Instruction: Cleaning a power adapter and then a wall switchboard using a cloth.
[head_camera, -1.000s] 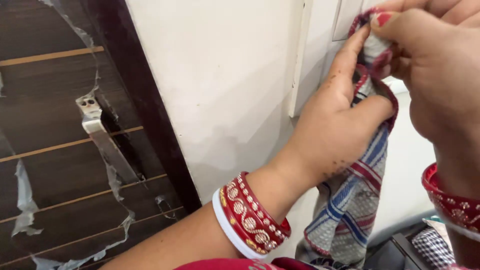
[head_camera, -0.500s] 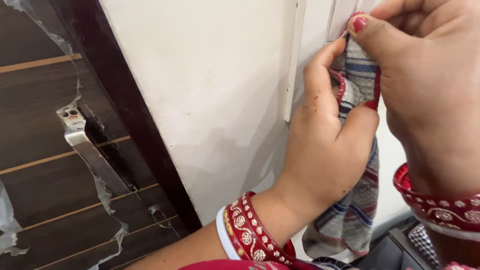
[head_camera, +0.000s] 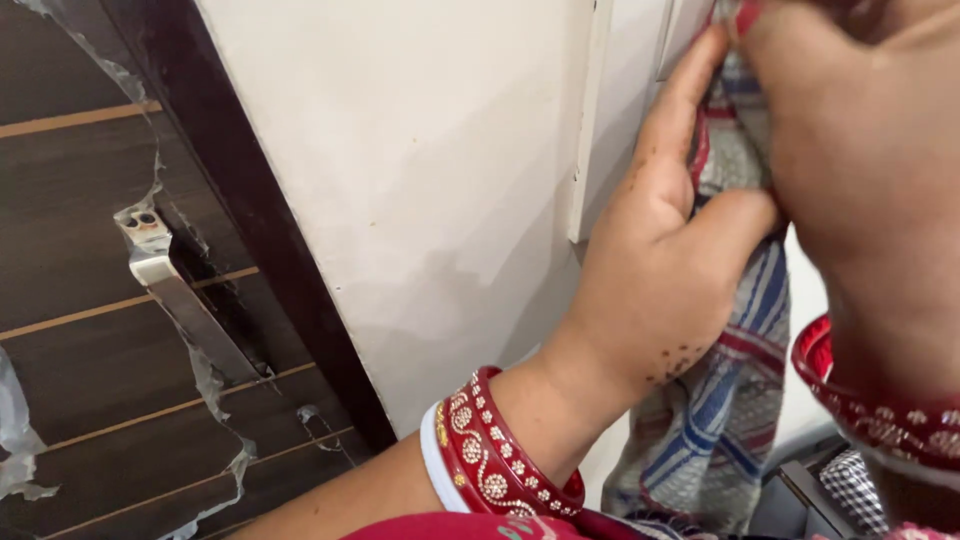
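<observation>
A striped cloth (head_camera: 720, 420) in grey, blue and red hangs in front of a white wall. My left hand (head_camera: 660, 250) grips its upper part, thumb pressed against the fabric and fingers stretched up behind it. My right hand (head_camera: 860, 170) is close to the camera and pinches the cloth's top edge near the upper right corner of the view. Both wrists wear red patterned bangles (head_camera: 490, 450). The top of the cloth is partly hidden by my right hand.
A white wall (head_camera: 420, 170) with a raised white strip (head_camera: 588, 120) stands just behind the hands. To the left is a dark wooden door (head_camera: 90, 300) with a metal handle (head_camera: 185, 305) and torn protective film. A dark box with checked fabric (head_camera: 850, 490) sits at lower right.
Both hands rose with the cloth and the left fingers stretched up along the fabric. My right hand moved closer to the camera and now covers more of the cloth's top.
</observation>
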